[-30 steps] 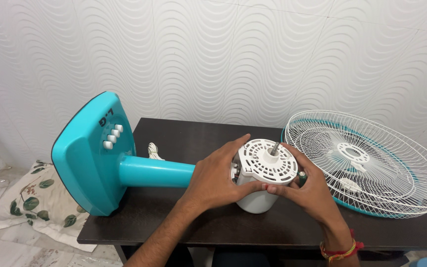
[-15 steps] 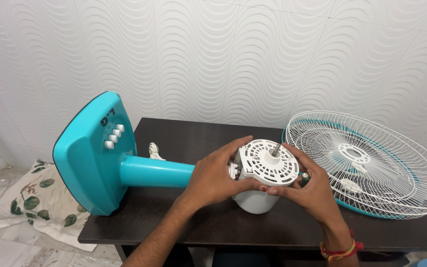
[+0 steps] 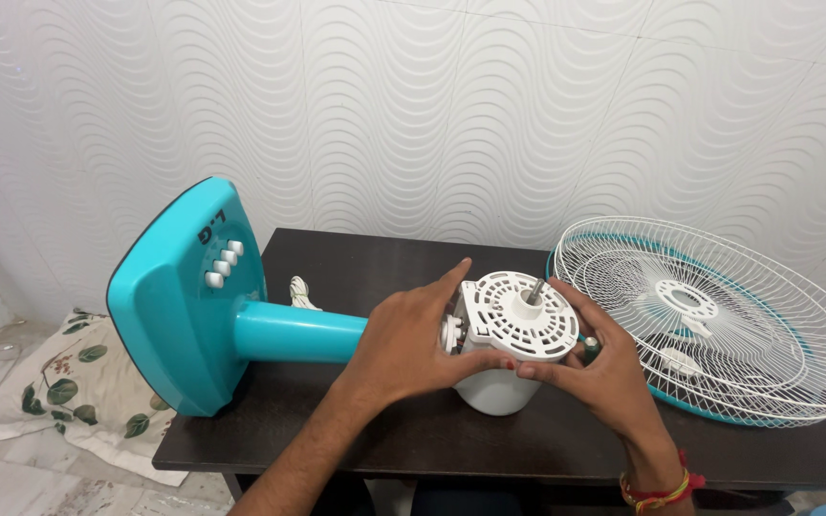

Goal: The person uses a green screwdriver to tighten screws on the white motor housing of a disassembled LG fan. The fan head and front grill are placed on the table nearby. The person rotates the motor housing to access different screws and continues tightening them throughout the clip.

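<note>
Dark table (image 3: 365, 253); hands grip ribbed white motor housing (image 3: 507, 330).

Two bare forearms without sleeves, red-and-yellow thread bracelet (image 3: 660, 489) around the right wrist.

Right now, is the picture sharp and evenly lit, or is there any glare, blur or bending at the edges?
Head view: light is soft and even, with only faint shadows under the hands and motor on the dark table; no strong glare, just a mild sheen on the teal base; everything looks sharp, including the wire grille; wide-angle bending shows toward the edges.
</note>
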